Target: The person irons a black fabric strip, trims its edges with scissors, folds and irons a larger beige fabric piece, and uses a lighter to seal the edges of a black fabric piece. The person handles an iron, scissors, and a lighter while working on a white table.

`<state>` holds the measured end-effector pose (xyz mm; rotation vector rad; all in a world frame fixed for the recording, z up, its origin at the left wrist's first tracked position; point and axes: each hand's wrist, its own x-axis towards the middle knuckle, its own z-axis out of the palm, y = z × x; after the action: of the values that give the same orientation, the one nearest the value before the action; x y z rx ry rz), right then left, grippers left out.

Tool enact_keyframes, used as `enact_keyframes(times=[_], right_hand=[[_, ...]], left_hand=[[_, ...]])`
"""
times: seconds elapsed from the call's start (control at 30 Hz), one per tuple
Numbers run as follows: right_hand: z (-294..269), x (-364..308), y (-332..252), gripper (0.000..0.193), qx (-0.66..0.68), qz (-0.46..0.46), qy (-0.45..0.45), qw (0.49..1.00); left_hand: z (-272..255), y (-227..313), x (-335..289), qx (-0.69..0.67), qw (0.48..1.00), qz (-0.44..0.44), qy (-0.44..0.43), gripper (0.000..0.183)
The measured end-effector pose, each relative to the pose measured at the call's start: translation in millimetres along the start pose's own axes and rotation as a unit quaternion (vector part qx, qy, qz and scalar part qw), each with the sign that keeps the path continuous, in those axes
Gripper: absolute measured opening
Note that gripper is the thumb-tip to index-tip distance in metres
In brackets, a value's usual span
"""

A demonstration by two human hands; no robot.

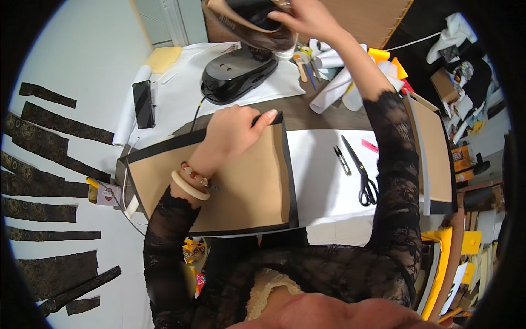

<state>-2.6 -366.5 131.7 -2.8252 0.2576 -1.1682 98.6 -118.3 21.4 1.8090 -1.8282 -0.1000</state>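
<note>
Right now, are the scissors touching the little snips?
Apart: the head view shows the white sheet plainly between the scissors and the little snips.

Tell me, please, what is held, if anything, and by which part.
Left hand: black-edged tan shallow box, by far edge near right corner. Right hand: glossy brown-black curved object, apparently by right side.

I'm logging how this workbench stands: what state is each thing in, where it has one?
Shallow box: open, tan inside showing, left hand at its far rim
Dark glossy object: touched by right hand, partly out of view
Scissors: lying flat, blades look shut
Snips: lying flat, tips apart
Phone: screen dark
Black rounded device: cable attached; on or off unclear
</note>
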Motion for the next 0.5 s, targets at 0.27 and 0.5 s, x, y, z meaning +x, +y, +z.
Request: enact_keyframes(times=[0.27, 0.5], right_hand=[[-142, -199, -89, 0.033, 0.364, 0.389, 0.104, 0.840], [-132, -291, -162, 0.028, 0.519, 0.436, 0.168, 0.715]], left_hand=[[-31, 69, -13, 0.037, 0.997, 0.062, 0.005, 0.054], [-17, 126, -29, 0.085, 0.983, 0.163, 0.016, 0.055]])
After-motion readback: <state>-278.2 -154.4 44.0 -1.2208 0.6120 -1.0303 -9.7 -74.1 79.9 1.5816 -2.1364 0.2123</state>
